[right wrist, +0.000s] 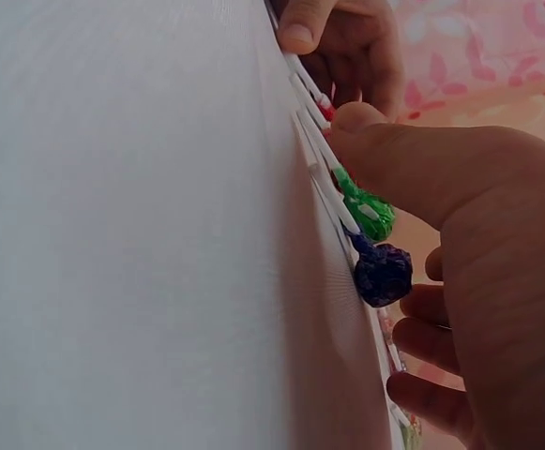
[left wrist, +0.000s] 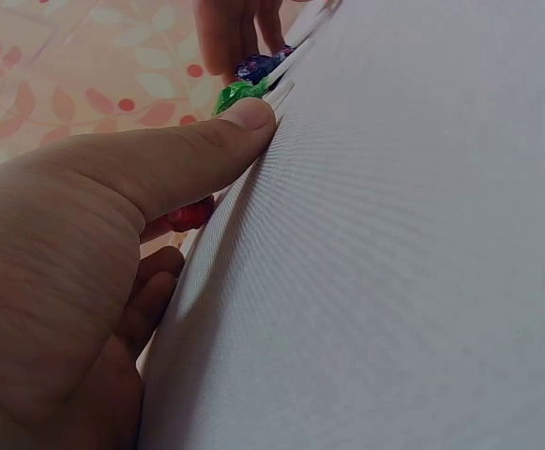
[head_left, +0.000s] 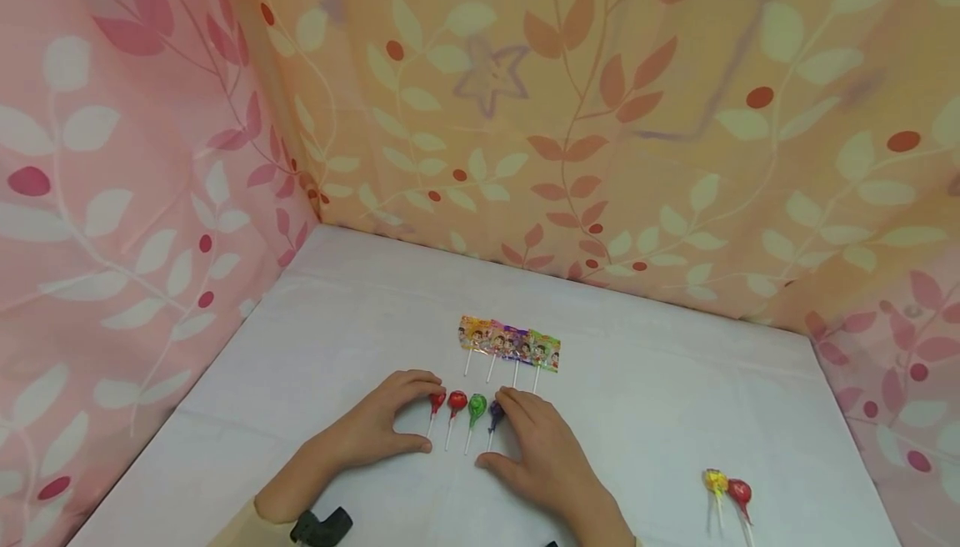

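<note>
Four lollipops lie side by side on the white table, sticks toward the person. At the left end is a red lollipop (head_left: 437, 402), then a second red lollipop (head_left: 457, 401), a green lollipop (head_left: 477, 407) and a dark purple lollipop (right wrist: 383, 274). My left hand (head_left: 378, 420) curves loosely around the left end, fingertips right at the outer red candy and thumb lower, beside its stick. On the other side my right hand (head_left: 546, 451) rests with fingertips beside the purple candy and its thumb near the stick's end. Neither hand grips a lollipop.
Beyond the hands, a row of flat-wrapped lollipops (head_left: 510, 342) in orange, pink, purple and green packets lies with sticks toward the person. A yellow lollipop (head_left: 716, 482) and another red lollipop (head_left: 740, 492) lie at the right. Patterned cloth (head_left: 450, 113) surrounds the table (head_left: 645, 380).
</note>
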Demonstrator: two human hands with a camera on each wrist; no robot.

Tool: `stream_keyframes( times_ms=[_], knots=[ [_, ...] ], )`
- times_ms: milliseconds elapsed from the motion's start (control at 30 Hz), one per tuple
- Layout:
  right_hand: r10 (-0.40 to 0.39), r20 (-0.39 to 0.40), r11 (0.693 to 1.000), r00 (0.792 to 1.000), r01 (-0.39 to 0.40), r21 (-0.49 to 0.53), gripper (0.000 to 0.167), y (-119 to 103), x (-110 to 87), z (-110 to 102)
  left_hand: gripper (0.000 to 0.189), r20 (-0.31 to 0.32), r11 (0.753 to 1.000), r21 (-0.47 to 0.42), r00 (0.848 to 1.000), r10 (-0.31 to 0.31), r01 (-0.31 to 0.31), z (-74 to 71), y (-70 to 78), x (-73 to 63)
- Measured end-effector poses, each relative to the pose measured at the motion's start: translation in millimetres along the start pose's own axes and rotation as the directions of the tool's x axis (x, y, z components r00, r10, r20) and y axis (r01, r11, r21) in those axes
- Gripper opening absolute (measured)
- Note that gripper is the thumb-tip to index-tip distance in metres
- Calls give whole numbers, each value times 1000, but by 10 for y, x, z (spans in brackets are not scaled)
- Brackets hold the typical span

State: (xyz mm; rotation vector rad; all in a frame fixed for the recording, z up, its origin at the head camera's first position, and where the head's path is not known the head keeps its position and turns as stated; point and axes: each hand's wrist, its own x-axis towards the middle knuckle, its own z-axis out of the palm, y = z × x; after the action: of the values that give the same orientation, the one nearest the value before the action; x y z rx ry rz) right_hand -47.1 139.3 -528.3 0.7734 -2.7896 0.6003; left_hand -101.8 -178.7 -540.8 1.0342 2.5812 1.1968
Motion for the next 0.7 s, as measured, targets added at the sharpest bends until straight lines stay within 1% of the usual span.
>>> stream_keyframes(
  times_ms=[100,200,433,600,700],
  knots=[
    [3,-5,1000,1000,-3,0,89,-12,-12,-22,75,-7,1000,2,1000,13,-13,7,-18,-6],
    [3,-15,1000,1000,-3,-8,88,-22,-29,-47,75,-11,1000,6,1000,12,-12,13,-32,-10],
    [-37,-45,999,998,35,-39,85,-46,-70,-109,74,5,1000,-7,1000,-20,20,1,-9,-13],
    [-10,-25,998,1000,8,-62,83,-39,-152,-146,75,6,1000,-3,1000,-25,25,6,-8,-5],
    [5,-35,997,999,-8,-83,81,-10,-236,-166,75,9,999,-8,999,-32,32,8,-10,-2]
  ],
)
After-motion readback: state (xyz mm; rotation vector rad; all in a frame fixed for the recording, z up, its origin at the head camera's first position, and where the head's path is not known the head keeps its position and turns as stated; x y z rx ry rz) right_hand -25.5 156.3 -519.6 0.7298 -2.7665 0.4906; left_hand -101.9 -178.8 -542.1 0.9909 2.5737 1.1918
